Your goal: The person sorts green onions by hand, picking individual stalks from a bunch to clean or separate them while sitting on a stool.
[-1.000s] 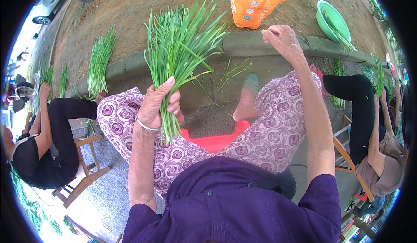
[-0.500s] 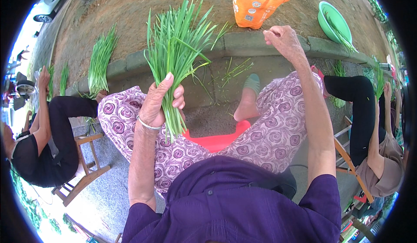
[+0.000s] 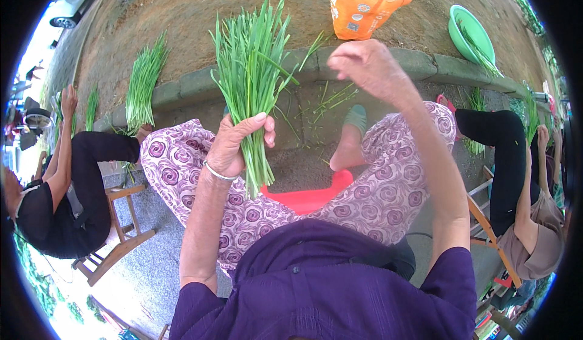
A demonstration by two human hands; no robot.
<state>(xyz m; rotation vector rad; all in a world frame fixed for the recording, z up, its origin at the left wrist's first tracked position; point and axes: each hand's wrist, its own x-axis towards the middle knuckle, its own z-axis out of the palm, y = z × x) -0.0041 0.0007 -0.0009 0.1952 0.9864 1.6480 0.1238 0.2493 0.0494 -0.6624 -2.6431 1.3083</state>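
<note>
My left hand (image 3: 238, 141) is wrapped around the lower stems of a bunch of green garlic chives (image 3: 252, 61). The leaves fan upward, and the pale stem ends stick out below the fist, over my patterned trousers. My right hand (image 3: 367, 70) is raised to the right of the bunch, apart from it. Its fingers are curled in and slightly blurred, so whatever they may hold is hidden. Loose chive blades (image 3: 331, 100) lie scattered on the ground beyond my lap, around my foot.
A stone kerb (image 3: 419, 64) crosses ahead, with an orange bag (image 3: 364, 9) and a green basin (image 3: 472, 33) of chives beyond it. Another chive bunch (image 3: 146, 79) leans on the kerb at left. People sit on wooden chairs (image 3: 124, 224) on both sides. A red plastic edge (image 3: 303, 200) shows between my knees.
My right hand has moved left, closer to the bunch. My left hand has shifted slightly right with the chives, which now stand more upright.
</note>
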